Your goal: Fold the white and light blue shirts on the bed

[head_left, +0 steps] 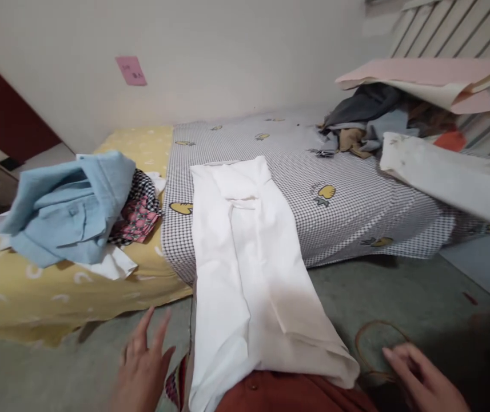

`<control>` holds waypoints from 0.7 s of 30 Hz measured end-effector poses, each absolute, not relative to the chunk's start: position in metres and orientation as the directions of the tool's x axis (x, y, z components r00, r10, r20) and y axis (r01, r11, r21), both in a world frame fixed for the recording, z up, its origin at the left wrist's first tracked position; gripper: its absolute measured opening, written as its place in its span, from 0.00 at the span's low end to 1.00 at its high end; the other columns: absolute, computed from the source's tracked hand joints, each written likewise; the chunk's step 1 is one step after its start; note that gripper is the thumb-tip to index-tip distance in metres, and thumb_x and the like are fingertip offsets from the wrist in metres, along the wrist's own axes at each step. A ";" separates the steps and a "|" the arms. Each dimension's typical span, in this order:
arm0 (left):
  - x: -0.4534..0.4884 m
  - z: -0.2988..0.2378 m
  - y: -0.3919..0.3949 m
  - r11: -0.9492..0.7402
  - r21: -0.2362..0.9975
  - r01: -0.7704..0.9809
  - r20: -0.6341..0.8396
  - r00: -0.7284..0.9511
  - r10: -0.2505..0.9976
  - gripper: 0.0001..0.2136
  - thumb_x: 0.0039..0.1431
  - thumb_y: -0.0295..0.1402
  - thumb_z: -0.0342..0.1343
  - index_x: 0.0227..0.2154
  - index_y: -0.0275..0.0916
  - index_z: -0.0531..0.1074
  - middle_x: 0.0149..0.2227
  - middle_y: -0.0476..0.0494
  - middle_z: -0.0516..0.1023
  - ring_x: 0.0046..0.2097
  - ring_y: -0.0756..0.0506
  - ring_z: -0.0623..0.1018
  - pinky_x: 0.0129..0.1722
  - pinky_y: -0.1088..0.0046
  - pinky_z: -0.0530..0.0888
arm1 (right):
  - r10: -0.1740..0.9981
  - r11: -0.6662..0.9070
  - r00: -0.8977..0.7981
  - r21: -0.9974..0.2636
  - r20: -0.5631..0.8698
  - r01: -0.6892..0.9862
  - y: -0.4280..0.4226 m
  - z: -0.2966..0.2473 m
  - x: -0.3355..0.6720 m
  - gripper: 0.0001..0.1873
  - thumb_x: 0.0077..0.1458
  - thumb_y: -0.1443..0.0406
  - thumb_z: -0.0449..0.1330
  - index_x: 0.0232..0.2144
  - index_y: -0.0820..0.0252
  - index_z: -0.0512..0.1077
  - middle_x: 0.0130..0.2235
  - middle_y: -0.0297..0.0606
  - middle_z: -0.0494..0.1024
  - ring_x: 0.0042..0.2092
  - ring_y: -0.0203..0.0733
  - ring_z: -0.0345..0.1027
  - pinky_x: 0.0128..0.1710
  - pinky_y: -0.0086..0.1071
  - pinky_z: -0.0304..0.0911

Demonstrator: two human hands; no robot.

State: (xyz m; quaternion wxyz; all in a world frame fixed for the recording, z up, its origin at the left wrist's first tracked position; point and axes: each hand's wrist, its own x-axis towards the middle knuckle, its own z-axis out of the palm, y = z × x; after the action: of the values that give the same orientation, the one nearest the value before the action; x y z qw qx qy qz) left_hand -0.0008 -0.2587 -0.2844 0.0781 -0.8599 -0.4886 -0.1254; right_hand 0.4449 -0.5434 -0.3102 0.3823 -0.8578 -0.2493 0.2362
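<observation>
Left hand (144, 360): fingers spread, grasping nothing. Right hand (425, 377): fingers curled; whether they grip anything cannot be determined. Neither hand touches the white cloth item (245, 246). Condition of item: plain white, long, laid lengthwise with layered folds; a raised fold edge runs down its middle, a short opening shows near the far end, and the near right portion appears beige in shadow. Markings: no lettering can be read on the item; the pink note (131, 71) on the wall bears dark characters, illegible at this resolution. Position: the item lies between the two hands, just beside the left and farther from the right. Its far end appears against the checked sheet (236, 137); its near end meets the rust-red garment (287, 393).
</observation>
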 end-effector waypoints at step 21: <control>0.065 -0.247 -0.262 -0.912 0.141 0.386 0.321 0.853 0.411 0.14 0.64 0.25 0.52 0.27 0.48 0.77 0.57 0.53 0.78 0.65 0.44 0.70 0.72 0.46 0.47 | 0.989 0.080 0.047 -0.761 0.143 0.643 -0.408 -0.260 0.432 0.03 0.52 0.53 0.66 0.30 0.33 0.82 0.46 0.30 0.83 0.67 0.58 0.58 0.69 0.63 0.21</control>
State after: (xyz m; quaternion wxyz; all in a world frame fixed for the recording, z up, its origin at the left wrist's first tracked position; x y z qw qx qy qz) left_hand 0.0652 -0.2619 -0.2471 -0.0359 -0.9620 -0.2070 -0.1744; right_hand 0.4325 -0.4077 -0.2605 0.3516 -0.6323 -0.6452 0.2454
